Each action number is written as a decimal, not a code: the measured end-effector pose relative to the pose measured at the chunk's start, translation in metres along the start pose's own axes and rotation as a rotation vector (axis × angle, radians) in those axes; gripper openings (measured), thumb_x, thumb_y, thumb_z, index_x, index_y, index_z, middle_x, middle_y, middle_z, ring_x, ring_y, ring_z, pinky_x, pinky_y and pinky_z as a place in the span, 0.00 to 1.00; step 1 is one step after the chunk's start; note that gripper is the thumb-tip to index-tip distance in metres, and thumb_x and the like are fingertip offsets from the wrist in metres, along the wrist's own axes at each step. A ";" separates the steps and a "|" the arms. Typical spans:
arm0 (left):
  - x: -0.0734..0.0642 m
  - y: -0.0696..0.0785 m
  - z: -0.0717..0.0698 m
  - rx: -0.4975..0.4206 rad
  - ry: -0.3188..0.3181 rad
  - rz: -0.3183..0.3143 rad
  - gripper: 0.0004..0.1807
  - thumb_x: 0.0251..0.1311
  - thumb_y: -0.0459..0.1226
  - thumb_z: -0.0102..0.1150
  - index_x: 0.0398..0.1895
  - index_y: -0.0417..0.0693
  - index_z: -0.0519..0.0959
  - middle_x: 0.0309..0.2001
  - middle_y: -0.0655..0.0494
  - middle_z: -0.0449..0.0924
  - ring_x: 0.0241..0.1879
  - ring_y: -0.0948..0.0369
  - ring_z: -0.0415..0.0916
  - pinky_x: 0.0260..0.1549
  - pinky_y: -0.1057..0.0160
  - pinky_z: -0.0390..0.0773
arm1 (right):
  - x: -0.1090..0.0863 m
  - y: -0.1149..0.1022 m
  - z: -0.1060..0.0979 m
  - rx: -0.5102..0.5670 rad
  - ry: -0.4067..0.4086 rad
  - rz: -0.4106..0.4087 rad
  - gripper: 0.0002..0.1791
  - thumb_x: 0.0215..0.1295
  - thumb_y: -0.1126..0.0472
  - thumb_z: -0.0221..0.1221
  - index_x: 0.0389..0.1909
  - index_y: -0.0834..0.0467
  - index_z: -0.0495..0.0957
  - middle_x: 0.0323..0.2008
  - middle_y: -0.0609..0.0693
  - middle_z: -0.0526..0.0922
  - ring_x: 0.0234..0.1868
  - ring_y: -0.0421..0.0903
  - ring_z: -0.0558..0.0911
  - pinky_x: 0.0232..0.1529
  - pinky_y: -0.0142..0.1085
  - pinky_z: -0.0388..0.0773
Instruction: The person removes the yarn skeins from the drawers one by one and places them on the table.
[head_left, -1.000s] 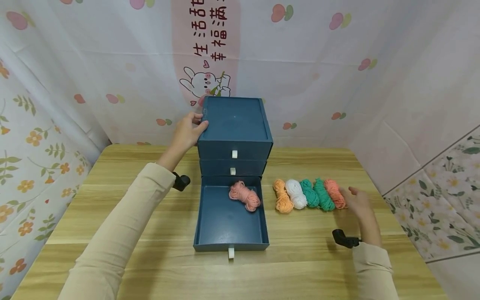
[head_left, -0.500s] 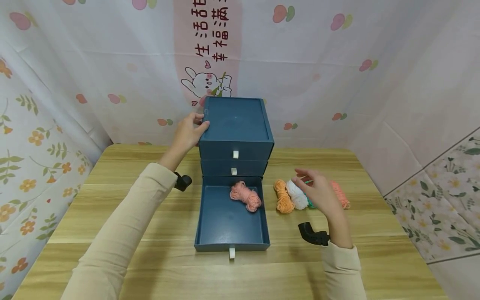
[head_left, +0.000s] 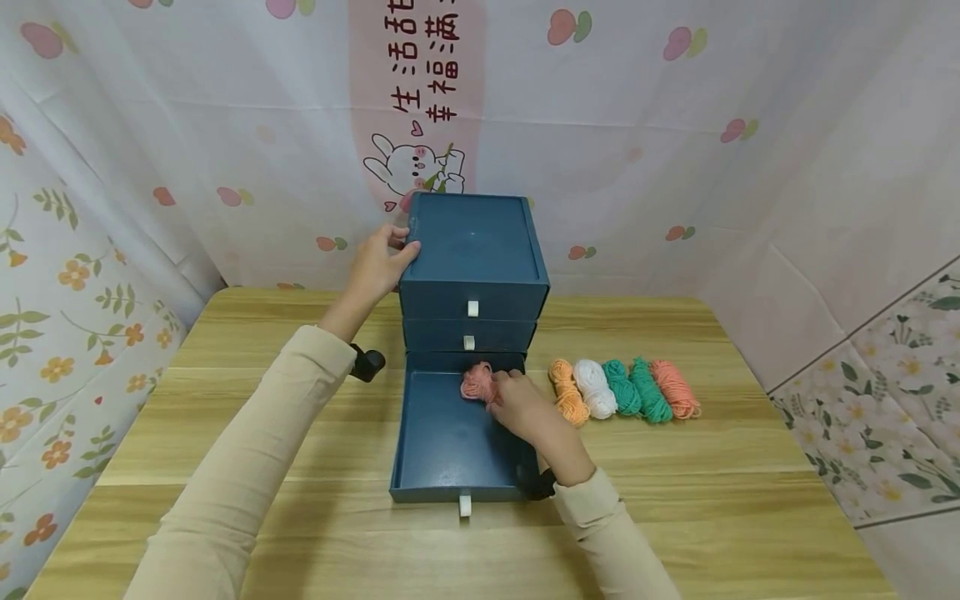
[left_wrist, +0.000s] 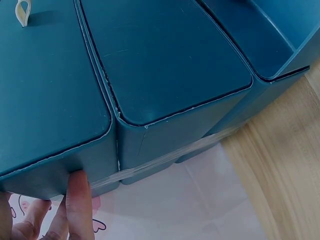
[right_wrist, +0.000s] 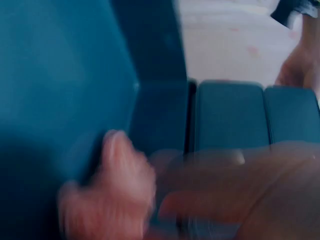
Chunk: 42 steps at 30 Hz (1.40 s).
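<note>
My left hand (head_left: 377, 262) rests on the upper left edge of a dark blue drawer cabinet (head_left: 472, 242). In the left wrist view its fingers (left_wrist: 79, 205) press against the cabinet's side. The bottom drawer (head_left: 450, 454) is pulled out. Inside it, near the back right, lies a pink yarn skein (head_left: 477, 383). My right hand (head_left: 528, 410) reaches over the right part of this skein and hides it. In the blurred right wrist view, extended fingers are beside the pink skein (right_wrist: 117, 190), not visibly closed around it.
A row of skeins lies right of the drawer: orange (head_left: 568, 393), white (head_left: 596, 389), two green (head_left: 649, 392) and coral (head_left: 675, 389). The two upper drawers are closed, each with a white pull tab (head_left: 472, 308). A printed curtain (head_left: 600, 167) hangs behind the wooden table (head_left: 720, 500).
My right hand has swept left from beside the coral skein, over the row of yarn, to the pink skein in the drawer. The left hand stays on the cabinet.
</note>
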<state>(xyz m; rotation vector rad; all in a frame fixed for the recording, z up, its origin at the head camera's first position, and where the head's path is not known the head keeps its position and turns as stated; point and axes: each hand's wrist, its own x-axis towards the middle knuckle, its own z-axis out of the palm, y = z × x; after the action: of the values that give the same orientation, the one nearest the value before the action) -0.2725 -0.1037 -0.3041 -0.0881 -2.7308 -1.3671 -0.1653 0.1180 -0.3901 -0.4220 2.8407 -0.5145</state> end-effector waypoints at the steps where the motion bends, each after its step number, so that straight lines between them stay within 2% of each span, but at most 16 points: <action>1: 0.000 0.000 0.000 0.006 0.002 0.003 0.26 0.67 0.47 0.47 0.62 0.43 0.66 0.57 0.44 0.72 0.46 0.48 0.77 0.32 0.56 0.83 | 0.002 -0.002 0.003 -0.038 -0.008 0.010 0.21 0.57 0.62 0.62 0.48 0.69 0.74 0.43 0.63 0.78 0.42 0.53 0.77 0.43 0.44 0.78; 5: 0.001 0.000 0.000 0.018 0.005 0.003 0.26 0.67 0.47 0.47 0.62 0.43 0.66 0.57 0.44 0.72 0.48 0.49 0.75 0.34 0.55 0.83 | 0.007 -0.007 0.008 -0.100 -0.065 0.046 0.28 0.58 0.62 0.62 0.56 0.72 0.69 0.48 0.66 0.77 0.49 0.57 0.78 0.50 0.47 0.77; 9: 0.001 -0.001 0.000 0.025 0.010 0.007 0.25 0.67 0.47 0.47 0.62 0.43 0.66 0.57 0.44 0.72 0.48 0.49 0.75 0.34 0.55 0.83 | 0.012 -0.007 0.009 -0.086 -0.100 0.068 0.30 0.61 0.63 0.58 0.62 0.71 0.64 0.50 0.66 0.77 0.46 0.53 0.78 0.47 0.45 0.78; 12: 0.001 -0.001 0.000 0.018 0.012 0.014 0.25 0.67 0.47 0.47 0.62 0.43 0.66 0.57 0.44 0.72 0.47 0.48 0.76 0.33 0.55 0.83 | 0.016 -0.006 0.010 -0.073 -0.109 0.090 0.28 0.61 0.63 0.58 0.60 0.70 0.65 0.48 0.65 0.78 0.40 0.50 0.78 0.42 0.44 0.79; 18: 0.000 -0.001 -0.001 0.013 0.008 0.013 0.25 0.67 0.46 0.47 0.62 0.42 0.66 0.57 0.43 0.72 0.47 0.48 0.76 0.33 0.55 0.83 | 0.027 -0.004 0.013 -0.068 -0.150 0.146 0.22 0.58 0.61 0.62 0.49 0.64 0.66 0.41 0.62 0.79 0.37 0.50 0.78 0.39 0.42 0.77; 23: -0.001 -0.001 0.000 0.021 0.002 0.001 0.25 0.67 0.47 0.47 0.63 0.43 0.66 0.58 0.44 0.72 0.47 0.48 0.76 0.33 0.56 0.83 | 0.032 -0.002 0.015 -0.069 -0.168 0.154 0.29 0.48 0.61 0.70 0.46 0.61 0.64 0.37 0.60 0.77 0.33 0.49 0.76 0.34 0.39 0.76; 29: -0.001 0.000 -0.001 0.018 0.006 0.010 0.25 0.67 0.47 0.47 0.62 0.43 0.66 0.57 0.43 0.72 0.48 0.48 0.76 0.35 0.55 0.83 | 0.035 -0.001 0.015 -0.060 -0.165 0.155 0.32 0.43 0.62 0.72 0.47 0.60 0.64 0.38 0.60 0.78 0.34 0.50 0.77 0.33 0.39 0.76; 31: -0.001 0.000 -0.001 0.008 0.002 0.008 0.25 0.67 0.47 0.47 0.62 0.43 0.66 0.58 0.43 0.72 0.47 0.48 0.76 0.34 0.55 0.83 | 0.034 -0.001 0.014 -0.051 -0.150 0.145 0.33 0.43 0.62 0.73 0.48 0.61 0.65 0.39 0.61 0.79 0.34 0.50 0.77 0.33 0.39 0.77; 34: 0.000 0.000 -0.002 0.005 -0.002 0.007 0.25 0.67 0.47 0.47 0.63 0.43 0.65 0.58 0.43 0.72 0.48 0.48 0.76 0.34 0.55 0.84 | 0.030 0.001 0.010 -0.025 -0.103 0.107 0.26 0.49 0.65 0.68 0.47 0.62 0.66 0.38 0.61 0.79 0.33 0.50 0.78 0.32 0.39 0.77; 37: 0.000 0.000 -0.002 0.006 -0.002 0.004 0.25 0.67 0.47 0.47 0.63 0.43 0.66 0.58 0.44 0.72 0.49 0.48 0.76 0.35 0.55 0.83 | 0.023 0.004 0.003 0.024 -0.047 0.050 0.19 0.55 0.67 0.61 0.46 0.62 0.68 0.31 0.57 0.78 0.28 0.47 0.76 0.26 0.36 0.74; 39: 0.000 0.000 -0.002 0.009 -0.003 0.004 0.26 0.67 0.47 0.47 0.63 0.43 0.66 0.58 0.43 0.72 0.50 0.48 0.75 0.35 0.55 0.83 | 0.017 0.008 -0.004 0.092 -0.033 0.020 0.16 0.57 0.69 0.58 0.46 0.62 0.68 0.24 0.53 0.73 0.23 0.45 0.71 0.21 0.33 0.68; 42: 0.000 0.001 -0.002 0.006 -0.006 0.002 0.26 0.67 0.47 0.47 0.63 0.43 0.66 0.59 0.43 0.71 0.49 0.48 0.75 0.36 0.55 0.83 | 0.007 0.017 -0.013 0.212 -0.016 -0.010 0.15 0.59 0.68 0.57 0.47 0.62 0.68 0.21 0.50 0.69 0.19 0.43 0.67 0.19 0.30 0.62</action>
<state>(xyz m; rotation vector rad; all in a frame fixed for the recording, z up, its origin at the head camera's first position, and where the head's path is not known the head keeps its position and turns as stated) -0.2720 -0.1049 -0.3025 -0.0938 -2.7385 -1.3609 -0.1797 0.1344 -0.3856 -0.3980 2.7315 -0.8011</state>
